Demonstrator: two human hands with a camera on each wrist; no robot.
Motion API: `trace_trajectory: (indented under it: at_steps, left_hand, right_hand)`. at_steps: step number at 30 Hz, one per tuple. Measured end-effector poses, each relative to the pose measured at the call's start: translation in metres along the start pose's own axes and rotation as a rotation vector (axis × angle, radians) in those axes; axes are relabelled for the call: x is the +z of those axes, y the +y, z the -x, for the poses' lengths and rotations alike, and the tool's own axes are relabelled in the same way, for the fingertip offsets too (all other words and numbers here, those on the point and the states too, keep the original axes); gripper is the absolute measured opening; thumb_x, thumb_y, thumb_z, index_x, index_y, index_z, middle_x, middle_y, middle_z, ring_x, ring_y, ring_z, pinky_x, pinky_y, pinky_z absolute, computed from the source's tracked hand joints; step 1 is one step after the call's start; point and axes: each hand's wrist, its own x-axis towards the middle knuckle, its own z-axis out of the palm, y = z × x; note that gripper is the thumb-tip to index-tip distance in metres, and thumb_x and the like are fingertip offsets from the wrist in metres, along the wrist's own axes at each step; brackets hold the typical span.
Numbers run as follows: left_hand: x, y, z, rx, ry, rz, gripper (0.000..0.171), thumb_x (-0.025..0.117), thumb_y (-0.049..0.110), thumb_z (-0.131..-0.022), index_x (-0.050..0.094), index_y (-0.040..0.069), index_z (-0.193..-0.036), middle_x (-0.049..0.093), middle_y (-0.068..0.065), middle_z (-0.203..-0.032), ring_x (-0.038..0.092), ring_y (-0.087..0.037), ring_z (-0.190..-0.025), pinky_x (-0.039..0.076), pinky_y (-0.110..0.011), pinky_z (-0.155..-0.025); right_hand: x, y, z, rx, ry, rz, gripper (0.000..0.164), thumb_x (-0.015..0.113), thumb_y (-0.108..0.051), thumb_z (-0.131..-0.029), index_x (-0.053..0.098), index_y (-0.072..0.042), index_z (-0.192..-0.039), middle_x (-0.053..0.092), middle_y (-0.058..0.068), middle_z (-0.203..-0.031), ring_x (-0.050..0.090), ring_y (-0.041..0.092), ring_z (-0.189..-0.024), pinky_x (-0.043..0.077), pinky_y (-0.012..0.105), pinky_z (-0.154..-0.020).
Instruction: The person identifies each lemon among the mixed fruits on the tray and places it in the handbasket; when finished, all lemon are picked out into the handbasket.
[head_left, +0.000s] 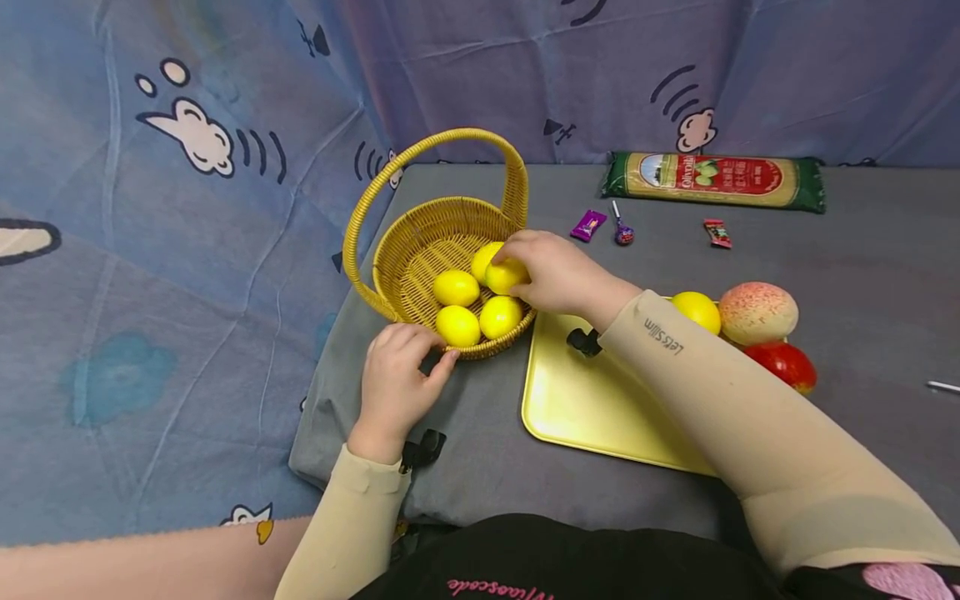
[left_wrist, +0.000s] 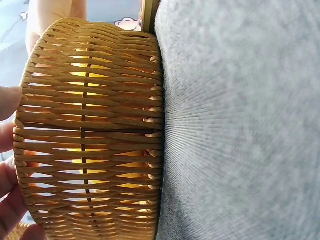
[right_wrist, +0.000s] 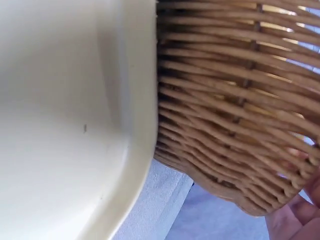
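A yellow wicker basket with a tall arched handle stands at the table's left side, several lemons lying inside it. My right hand reaches over the basket's right rim and holds a lemon in its fingers, above the others. At the near rim, my left hand grips the basket, thumb toward the outside. The left wrist view shows the fingers along the rim and yellow fruit through the weave. In the right wrist view the basket wall hides the held lemon.
A yellow tray sits right beside the basket, under my right forearm. Past the forearm lie another lemon, a peach and a red fruit. Farther back are wrapped candies, a lollipop and a spaghetti pack.
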Motion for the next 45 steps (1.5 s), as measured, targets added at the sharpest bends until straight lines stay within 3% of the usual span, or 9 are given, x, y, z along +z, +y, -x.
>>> trace_trajectory:
  at_steps: [6, 11, 16, 22, 25, 31, 35, 45]
  left_hand:
    - [0.0, 0.001, 0.0, 0.005, 0.003, 0.002, 0.019, 0.08, 0.031, -0.088, 0.071, 0.015, -0.091, 0.07, -0.001, -0.092, 0.062, -0.024, -0.093, 0.05, -0.043, -0.084]
    - [-0.001, 0.002, 0.0, 0.001, 0.0, 0.005, 0.019, 0.08, 0.031, -0.088, 0.072, 0.014, -0.091, 0.07, -0.002, -0.092, 0.063, -0.025, -0.093, 0.051, -0.044, -0.083]
    - [-0.001, 0.001, 0.0, -0.005, -0.009, -0.002, 0.019, 0.079, 0.032, -0.089, 0.073, 0.014, -0.093, 0.071, -0.002, -0.094, 0.063, -0.025, -0.094, 0.051, -0.044, -0.084]
    - [-0.002, 0.001, 0.0, -0.006, -0.018, -0.008, 0.018, 0.078, 0.031, -0.09, 0.073, 0.015, -0.094, 0.071, -0.002, -0.094, 0.063, -0.025, -0.094, 0.051, -0.043, -0.086]
    - [-0.001, 0.001, 0.001, -0.008, -0.024, -0.007, 0.018, 0.077, 0.032, -0.091, 0.072, 0.015, -0.094, 0.07, -0.002, -0.094, 0.062, -0.025, -0.094, 0.05, -0.043, -0.087]
    - [-0.001, 0.002, 0.001, -0.014, -0.035, -0.006, 0.018, 0.077, 0.033, -0.091, 0.072, 0.016, -0.095, 0.07, -0.002, -0.095, 0.062, -0.024, -0.094, 0.05, -0.042, -0.088]
    - [-0.003, 0.003, 0.001, -0.016, -0.028, -0.003, 0.018, 0.078, 0.032, -0.091, 0.073, 0.015, -0.094, 0.071, -0.003, -0.094, 0.062, -0.026, -0.095, 0.05, -0.044, -0.088]
    - [-0.003, 0.004, 0.0, -0.012, -0.029, -0.011, 0.019, 0.078, 0.033, -0.09, 0.073, 0.015, -0.095, 0.071, -0.004, -0.095, 0.062, -0.027, -0.096, 0.05, -0.045, -0.088]
  right_hand:
    - [0.0, 0.002, 0.001, 0.009, -0.005, -0.014, 0.037, 0.077, -0.011, -0.087, 0.069, -0.006, -0.123, 0.065, 0.01, -0.126, 0.059, 0.028, -0.118, 0.045, 0.044, -0.107]
    - [-0.01, 0.005, 0.014, 0.048, 0.061, -0.149, 0.038, 0.079, -0.015, -0.088, 0.07, -0.01, -0.125, 0.065, 0.006, -0.127, 0.056, 0.027, -0.125, 0.043, 0.045, -0.111]
    - [-0.034, 0.008, 0.045, 0.105, 0.172, -0.278, 0.038, 0.08, -0.014, -0.089, 0.07, -0.011, -0.125, 0.066, 0.003, -0.126, 0.06, 0.024, -0.118, 0.048, 0.043, -0.106]
    - [-0.061, 0.02, 0.094, 0.219, 0.252, -0.301, 0.035, 0.077, -0.014, -0.091, 0.069, -0.01, -0.126, 0.066, 0.005, -0.125, 0.06, 0.025, -0.118, 0.048, 0.047, -0.105]
    - [-0.064, 0.03, 0.117, 0.288, 0.224, -0.262, 0.036, 0.076, -0.016, -0.092, 0.068, -0.011, -0.128, 0.065, 0.009, -0.127, 0.059, 0.03, -0.119, 0.047, 0.051, -0.104]
    - [-0.058, 0.046, 0.152, 0.411, 0.078, -0.045, 0.044, 0.077, -0.023, -0.091, 0.066, -0.011, -0.132, 0.059, 0.015, -0.135, 0.055, 0.038, -0.122, 0.043, 0.061, -0.102]
    - [-0.049, 0.051, 0.16, 0.474, 0.02, -0.007, 0.048, 0.078, -0.024, -0.09, 0.064, -0.008, -0.133, 0.056, 0.02, -0.137, 0.051, 0.04, -0.124, 0.041, 0.064, -0.102]
    - [-0.037, 0.054, 0.166, 0.472, 0.049, 0.014, 0.048, 0.078, -0.014, -0.086, 0.064, -0.002, -0.13, 0.055, 0.023, -0.135, 0.052, 0.043, -0.122, 0.042, 0.064, -0.102]
